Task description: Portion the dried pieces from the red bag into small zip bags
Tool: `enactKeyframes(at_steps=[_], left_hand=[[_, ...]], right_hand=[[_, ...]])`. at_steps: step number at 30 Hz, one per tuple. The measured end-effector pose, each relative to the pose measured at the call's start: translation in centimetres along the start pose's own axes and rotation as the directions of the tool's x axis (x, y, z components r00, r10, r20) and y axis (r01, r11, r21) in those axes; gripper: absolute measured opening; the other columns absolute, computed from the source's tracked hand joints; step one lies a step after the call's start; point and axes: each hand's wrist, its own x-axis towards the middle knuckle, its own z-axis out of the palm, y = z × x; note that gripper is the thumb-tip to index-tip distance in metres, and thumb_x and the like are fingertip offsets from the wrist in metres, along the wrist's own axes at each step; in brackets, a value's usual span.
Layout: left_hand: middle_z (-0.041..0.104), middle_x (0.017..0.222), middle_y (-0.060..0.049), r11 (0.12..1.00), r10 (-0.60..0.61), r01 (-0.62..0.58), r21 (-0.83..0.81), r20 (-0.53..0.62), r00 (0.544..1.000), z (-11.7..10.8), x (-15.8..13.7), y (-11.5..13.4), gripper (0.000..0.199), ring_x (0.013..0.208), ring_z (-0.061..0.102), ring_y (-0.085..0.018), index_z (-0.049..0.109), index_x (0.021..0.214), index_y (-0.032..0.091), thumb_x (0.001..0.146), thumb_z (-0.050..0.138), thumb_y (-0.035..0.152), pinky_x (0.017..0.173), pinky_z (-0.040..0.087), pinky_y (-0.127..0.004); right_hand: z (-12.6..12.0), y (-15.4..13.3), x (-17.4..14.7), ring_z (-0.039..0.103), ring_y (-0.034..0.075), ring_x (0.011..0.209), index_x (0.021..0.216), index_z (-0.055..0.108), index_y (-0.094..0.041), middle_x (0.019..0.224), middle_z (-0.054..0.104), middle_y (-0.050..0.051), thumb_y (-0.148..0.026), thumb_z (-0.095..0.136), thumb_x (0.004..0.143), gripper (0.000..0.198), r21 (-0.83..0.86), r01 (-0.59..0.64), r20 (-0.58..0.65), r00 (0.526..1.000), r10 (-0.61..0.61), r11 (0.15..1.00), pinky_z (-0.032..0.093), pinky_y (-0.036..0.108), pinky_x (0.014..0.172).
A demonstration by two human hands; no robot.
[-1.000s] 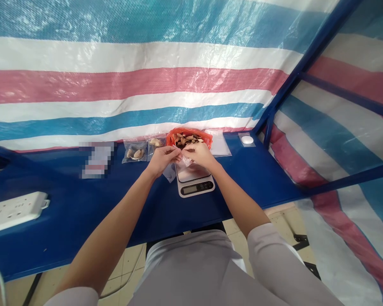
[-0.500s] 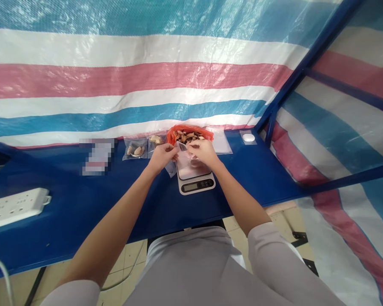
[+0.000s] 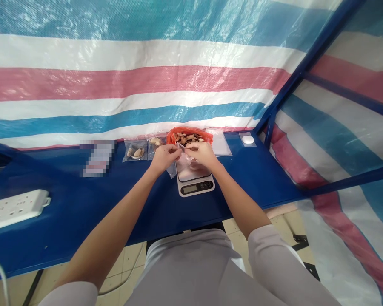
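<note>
My left hand [image 3: 164, 158] and my right hand [image 3: 203, 154] pinch the top edge of a small clear plastic bag [image 3: 182, 155] between their fingertips. The bag hangs over the metal plate of a white kitchen scale [image 3: 180, 188]; whether anything is in it I cannot make out. Just behind my fingers stands an open red plastic bag [image 3: 208, 137], full of brown dried slices [image 3: 187, 138]. To the left lie two clear bags of pale dried pieces, one bag [image 3: 135, 151] farther out and another bag [image 3: 155, 142] nearer my left hand.
White plastic sheets [image 3: 221, 144] lie right of the red bag. Farther right is a white oval object [image 3: 248, 139] on a clear packet. A power strip [image 3: 17, 208] sits at the left of the blue table [image 3: 121, 204]. A striped tarp [image 3: 130, 80] hangs behind; a blue frame post [image 3: 287, 100] rises right.
My hands have come slightly closer together, and the mouth of the clear bag looks narrower. The view has shifted slightly.
</note>
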Motion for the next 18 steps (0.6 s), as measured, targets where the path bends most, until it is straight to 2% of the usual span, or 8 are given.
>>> enactKeyframes(at_steps=[6, 13, 16, 18], left_hand=[[0.068, 0.062, -0.002, 0.950, 0.073, -0.046, 0.309, -0.076, 0.994, -2.0, -0.5, 0.5, 0.016, 0.063, 0.060, -0.018, 0.063, 0.058, 0.021, 0.070, 0.063, 0.031, 0.064, 0.046, -0.026], [0.068, 0.063, -0.004, 0.860, 0.162, -0.136, 0.491, -0.010, 0.987, -3.7, -0.7, 0.2, 0.015, 0.062, 0.059, -0.021, 0.064, 0.060, 0.023, 0.072, 0.068, 0.032, 0.064, 0.046, -0.029], [0.072, 0.077, -0.006, 0.875, 0.206, -0.194, 0.443, 0.021, 0.978, -3.6, -1.3, 0.3, 0.019, 0.072, 0.065, -0.023, 0.071, 0.079, 0.023, 0.078, 0.066, 0.040, 0.074, 0.051, -0.030], [0.074, 0.102, -0.009, 0.897, 0.260, -0.252, 0.364, 0.028, 0.965, -3.3, -1.8, 0.4, 0.035, 0.091, 0.069, -0.026, 0.072, 0.103, 0.021, 0.081, 0.064, 0.047, 0.089, 0.052, -0.033]], right_hand=[[-0.7, 0.2, 0.4, 0.070, 0.018, 0.063, 0.076, 0.079, -0.021, 0.070, 0.073, 0.001, -0.025, 0.069, 0.082, 0.012, -0.054, -0.023, -0.006, 1.000, 0.023, 0.998, 0.060, 0.028, 0.060], [-1.1, -0.1, 0.3, 0.070, 0.016, 0.061, 0.071, 0.079, -0.022, 0.064, 0.072, 0.000, -0.022, 0.068, 0.081, 0.014, -0.073, 0.004, 0.036, 0.999, -0.001, 0.997, 0.060, 0.027, 0.060], [-1.2, -0.4, 0.3, 0.070, 0.016, 0.061, 0.071, 0.078, -0.022, 0.064, 0.072, 0.000, -0.022, 0.069, 0.081, 0.014, -0.047, 0.001, 0.034, 0.999, 0.000, 0.999, 0.060, 0.027, 0.060], [-1.2, -0.8, 0.2, 0.070, 0.016, 0.061, 0.070, 0.078, -0.021, 0.064, 0.072, 0.000, -0.023, 0.069, 0.081, 0.014, -0.031, 0.000, 0.029, 1.000, 0.001, 1.000, 0.059, 0.026, 0.059]])
